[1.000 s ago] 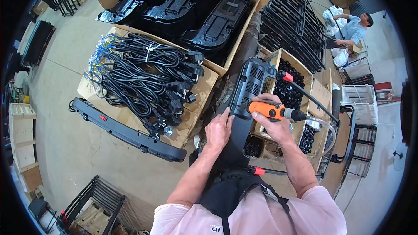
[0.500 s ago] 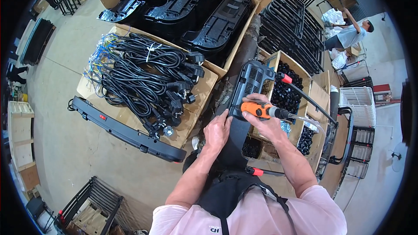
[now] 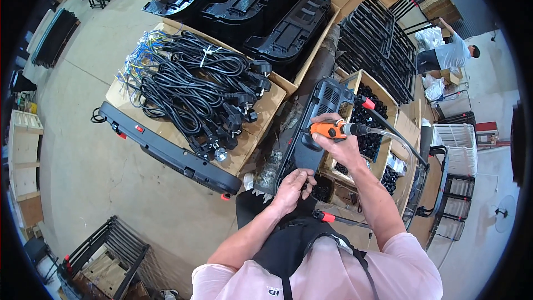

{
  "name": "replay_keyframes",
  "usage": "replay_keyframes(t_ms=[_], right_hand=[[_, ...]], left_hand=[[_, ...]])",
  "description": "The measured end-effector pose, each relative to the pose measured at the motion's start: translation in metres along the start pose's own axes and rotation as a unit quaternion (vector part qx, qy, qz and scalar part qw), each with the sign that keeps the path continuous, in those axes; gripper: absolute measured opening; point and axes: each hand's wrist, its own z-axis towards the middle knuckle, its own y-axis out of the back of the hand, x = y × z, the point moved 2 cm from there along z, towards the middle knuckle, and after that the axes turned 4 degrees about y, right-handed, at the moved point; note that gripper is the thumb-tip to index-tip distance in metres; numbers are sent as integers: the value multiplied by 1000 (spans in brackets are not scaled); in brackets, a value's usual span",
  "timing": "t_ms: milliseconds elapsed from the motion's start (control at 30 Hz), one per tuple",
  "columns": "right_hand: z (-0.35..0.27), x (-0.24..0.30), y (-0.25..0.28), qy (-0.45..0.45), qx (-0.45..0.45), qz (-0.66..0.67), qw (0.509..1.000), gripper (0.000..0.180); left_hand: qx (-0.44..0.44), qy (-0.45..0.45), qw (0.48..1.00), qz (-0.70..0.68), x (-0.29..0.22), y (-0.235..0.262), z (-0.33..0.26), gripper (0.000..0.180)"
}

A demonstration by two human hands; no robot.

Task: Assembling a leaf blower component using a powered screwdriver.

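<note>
A long black plastic housing with a vented far end lies in front of me. My right hand is wrapped round an orange air screwdriver, held above the right edge of the housing. A clear hose runs from the tool's rear toward the right. At the housing's near end is my left hand, fingers curled together; whatever they pinch is too small to make out. Beside that hand, a bin of small black parts is partly covered.
Black power cords lie bundled on a cardboard box at left, beside another long black housing. Behind stands a carton of black shells. Wooden bins of black parts and a red-tipped frame tube are at right. Another person works far right.
My left hand has slid from the housing's left side to its near end, and its fingers have curled in. The right hand still grips the screwdriver, barely shifted. The view has turned slightly.
</note>
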Motion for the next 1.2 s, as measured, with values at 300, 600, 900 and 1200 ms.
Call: replay_keyframes(t_ms=[300, 600, 900, 1200], right_hand=[[-21, -5, 11, 23, -53, 54, 997, 53], [-116, 8, 48, 31, -115, 146, 982, 54], [-219, -19, 78, 62, -96, 193, 975, 55], [-295, -50, 88, 55, -73, 205, 974, 52]], left_hand=[[20, -15, 1000, -17, 2, -6, -5, 27], [-97, -58, 991, -74, 26, -32, -7, 24], [-69, -11, 986, -151, 88, -59, -5, 26], [-61, -29, 968, -241, 164, -77, -35, 26]])
